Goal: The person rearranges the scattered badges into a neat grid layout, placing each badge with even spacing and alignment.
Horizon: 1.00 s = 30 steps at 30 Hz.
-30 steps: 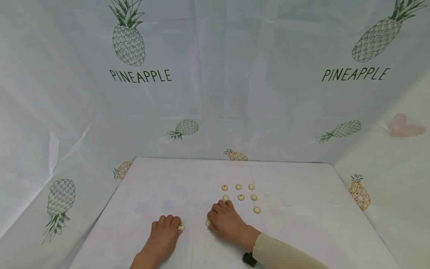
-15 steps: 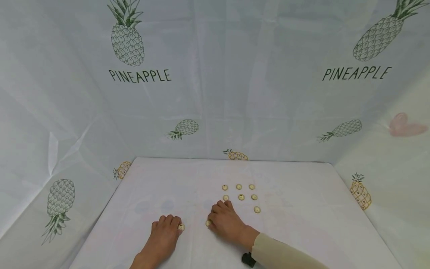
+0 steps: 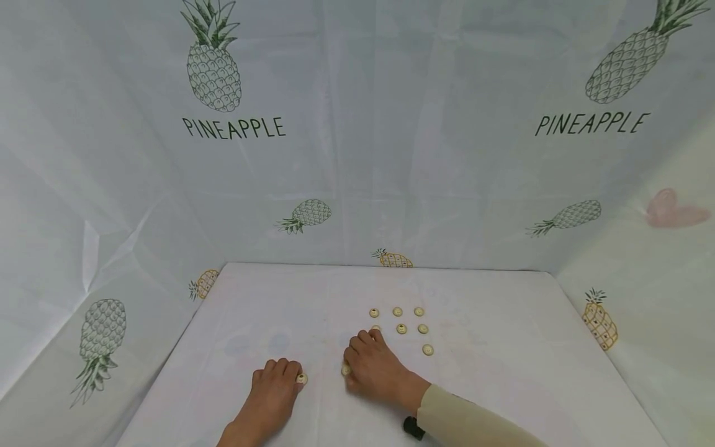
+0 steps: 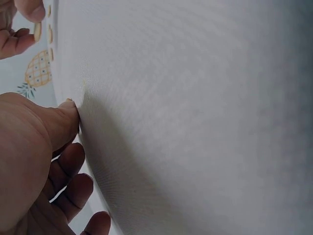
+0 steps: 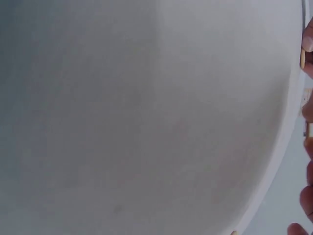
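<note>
My left hand [image 3: 272, 391] pinches a small round wooden button [image 3: 301, 378] between thumb and fingertip, low over the white tabletop. Across a gap to its right, my right hand [image 3: 373, 367] holds another such button [image 3: 346, 370], facing the first. In the left wrist view the right hand's button [image 4: 37, 32] shows edge-on, thin and pale tan. The right wrist view catches the left hand's button [image 5: 302, 58] edge-on too. Just past the right knuckles, a further button [image 3: 375, 327] is partly covered by the hand.
Beyond the right hand, several matching buttons [image 3: 401, 329] lie in loose rows on the table [image 3: 503, 360]. A lone button [image 3: 427, 350] sits nearest the right forearm. Behind the table hangs a pineapple-print sheet [image 3: 368, 155]. A black object [image 3: 413, 428] shows below the right wrist.
My right hand's knuckles have shifted slightly away from me, covering more of the button behind them. The left hand and the loose buttons stay as they were.
</note>
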### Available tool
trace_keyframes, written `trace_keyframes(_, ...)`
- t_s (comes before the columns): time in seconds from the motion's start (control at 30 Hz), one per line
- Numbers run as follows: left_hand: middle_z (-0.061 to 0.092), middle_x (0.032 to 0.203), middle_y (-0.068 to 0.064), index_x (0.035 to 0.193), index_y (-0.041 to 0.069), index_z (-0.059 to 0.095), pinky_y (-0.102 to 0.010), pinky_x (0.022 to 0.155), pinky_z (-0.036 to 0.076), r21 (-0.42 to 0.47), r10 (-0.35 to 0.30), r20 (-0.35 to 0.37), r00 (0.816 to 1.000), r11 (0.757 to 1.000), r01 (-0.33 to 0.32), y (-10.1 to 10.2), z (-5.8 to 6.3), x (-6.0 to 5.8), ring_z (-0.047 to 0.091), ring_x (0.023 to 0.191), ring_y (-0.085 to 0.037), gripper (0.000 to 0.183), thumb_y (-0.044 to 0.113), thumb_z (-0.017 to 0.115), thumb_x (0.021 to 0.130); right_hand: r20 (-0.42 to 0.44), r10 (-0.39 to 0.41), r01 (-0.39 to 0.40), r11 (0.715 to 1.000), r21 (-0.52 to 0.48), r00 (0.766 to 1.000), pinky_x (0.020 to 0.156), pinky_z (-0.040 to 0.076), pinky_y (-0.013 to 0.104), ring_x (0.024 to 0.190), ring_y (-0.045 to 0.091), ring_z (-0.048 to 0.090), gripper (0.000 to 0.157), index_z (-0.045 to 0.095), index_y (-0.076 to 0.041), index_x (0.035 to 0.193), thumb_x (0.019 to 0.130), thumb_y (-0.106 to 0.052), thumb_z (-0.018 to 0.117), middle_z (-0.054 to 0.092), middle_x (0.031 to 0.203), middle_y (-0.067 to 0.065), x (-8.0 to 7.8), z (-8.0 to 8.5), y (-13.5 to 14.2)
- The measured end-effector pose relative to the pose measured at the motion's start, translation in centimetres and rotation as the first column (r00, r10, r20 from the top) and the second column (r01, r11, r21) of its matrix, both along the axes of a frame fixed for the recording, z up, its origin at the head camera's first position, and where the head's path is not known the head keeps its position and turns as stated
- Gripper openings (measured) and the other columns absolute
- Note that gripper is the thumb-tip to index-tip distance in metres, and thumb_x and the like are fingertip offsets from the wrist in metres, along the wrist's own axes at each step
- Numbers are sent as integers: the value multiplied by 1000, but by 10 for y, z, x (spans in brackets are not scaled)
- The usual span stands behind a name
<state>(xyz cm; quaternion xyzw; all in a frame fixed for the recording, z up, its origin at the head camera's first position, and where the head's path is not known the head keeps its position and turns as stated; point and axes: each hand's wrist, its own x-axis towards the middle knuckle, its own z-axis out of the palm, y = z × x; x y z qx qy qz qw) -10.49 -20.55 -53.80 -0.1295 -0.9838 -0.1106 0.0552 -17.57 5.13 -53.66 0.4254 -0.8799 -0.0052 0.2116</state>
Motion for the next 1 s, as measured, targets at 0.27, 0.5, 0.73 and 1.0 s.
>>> trace_keyframes(0.27, 58, 99, 4, 107, 16, 63, -44, 78, 41, -3, 18, 27, 999, 1000, -18, 2, 3, -1, 49, 93, -18, 22, 23, 79, 95, -64, 43, -43, 999, 7, 997, 96, 43, 42, 87, 18, 49, 19, 58, -19, 87, 87, -36, 67, 53, 88, -4, -4, -2, 8)
trace_keyframes(0.5, 59, 101, 3, 107, 16, 64, -45, 78, 42, -5, 21, 37, 999, 1000, -21, 2, 3, -1, 49, 93, -17, 21, 24, 79, 96, -80, 46, -48, 998, -29, 996, 95, 45, 44, 87, 19, 52, 19, 57, -17, 84, 86, -33, 67, 55, 87, -3, -6, -2, 14)
trace_keyframes(0.73, 59, 101, 3, 107, 16, 63, -48, 80, 44, 3, 13, 31, 999, 1000, -13, 1, 1, -1, 49, 93, -17, 21, 24, 79, 95, -59, 16, -19, 999, -50, 998, 92, 45, 42, 87, 20, 49, 20, 60, -17, 85, 84, -34, 71, 55, 87, -3, -6, -2, 24)
trace_keyframes(1.0, 58, 100, 4, 107, 17, 63, -48, 80, 44, 5, 5, 19, 1000, 1000, -5, 0, 0, -1, 49, 92, -17, 22, 23, 80, 95, 2, -36, 36, 998, -48, 999, 91, 43, 42, 90, 19, 50, 20, 64, -17, 90, 86, -34, 74, 55, 89, -4, -5, 3, 43)
